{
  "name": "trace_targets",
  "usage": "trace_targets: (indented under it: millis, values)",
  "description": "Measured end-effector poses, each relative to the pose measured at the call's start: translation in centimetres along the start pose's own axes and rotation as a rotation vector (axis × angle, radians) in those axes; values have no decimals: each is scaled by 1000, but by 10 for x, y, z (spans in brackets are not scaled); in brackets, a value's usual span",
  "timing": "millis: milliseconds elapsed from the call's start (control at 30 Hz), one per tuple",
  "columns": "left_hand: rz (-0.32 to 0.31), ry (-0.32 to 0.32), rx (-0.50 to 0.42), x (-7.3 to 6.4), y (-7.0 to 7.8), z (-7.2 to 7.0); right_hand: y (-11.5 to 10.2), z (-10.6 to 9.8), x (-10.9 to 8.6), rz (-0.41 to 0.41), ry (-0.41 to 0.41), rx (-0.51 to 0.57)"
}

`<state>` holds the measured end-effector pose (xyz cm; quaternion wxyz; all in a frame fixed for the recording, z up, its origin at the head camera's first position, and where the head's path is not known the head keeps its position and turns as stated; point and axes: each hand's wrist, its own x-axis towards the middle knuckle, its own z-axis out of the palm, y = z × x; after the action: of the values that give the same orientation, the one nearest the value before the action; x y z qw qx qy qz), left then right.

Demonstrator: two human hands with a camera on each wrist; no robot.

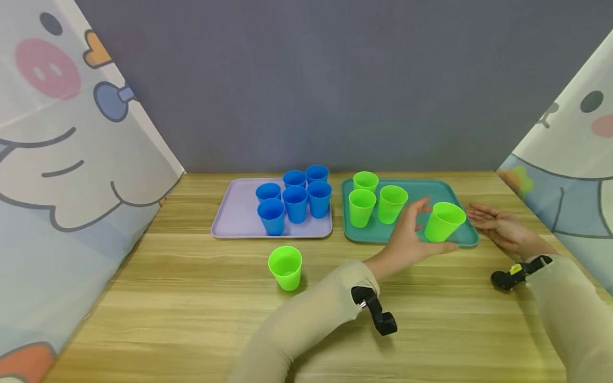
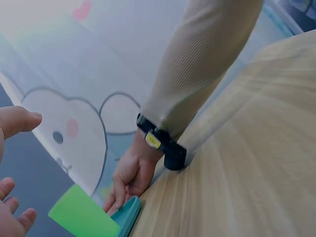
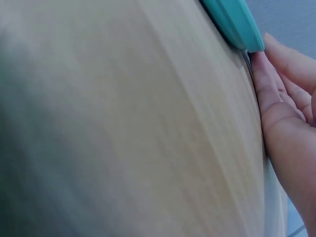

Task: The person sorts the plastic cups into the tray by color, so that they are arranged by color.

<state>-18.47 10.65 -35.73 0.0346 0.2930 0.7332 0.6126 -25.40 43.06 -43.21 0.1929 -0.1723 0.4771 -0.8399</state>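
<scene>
My left hand (image 1: 406, 240) is around the left side of a bright green cup (image 1: 441, 226), its thumb and fingers spread. In the left wrist view a gap shows between those fingers and the green cup (image 2: 81, 213), which tilts on the teal tray (image 1: 431, 186). My right hand (image 1: 505, 230) lies low at the tray's right edge, palm partly up. In the right wrist view its fingertips meet the rim of the teal tray (image 3: 239, 24), and whether they go under it cannot be told. Several other green cups (image 1: 392, 205) stand upright on the tray's left half.
On the left a lilac tray (image 1: 234, 207) bears several blue cups (image 1: 295, 205) grouped toward its right side. One green cup (image 1: 286, 268) stands alone on the wooden table (image 1: 191, 298), in front of the lilac tray. A grey panel (image 1: 311, 85) rises behind, with printed cloth at both sides.
</scene>
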Motion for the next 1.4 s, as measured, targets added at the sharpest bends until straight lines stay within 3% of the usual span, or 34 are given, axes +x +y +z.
trace_targets:
  millis: [200,400,600,900,1200,1400]
  values:
    - [25,-118,-5,-29,10,-16,2,-1,-4,3,-13,26]
    - [59,-150,4,-57,14,-39,5,-2,-3,-3,-14,47]
    - [111,-147,-7,-78,22,-68,4,-1,-2,2,4,48]
    - [135,-130,2,-93,31,-111,-2,-3,-2,7,-2,75]
    - [237,-66,121,-115,39,-153,-2,-3,0,11,-26,104]
    - [226,-13,220,-128,43,-183,-4,-4,1,-11,-38,90]
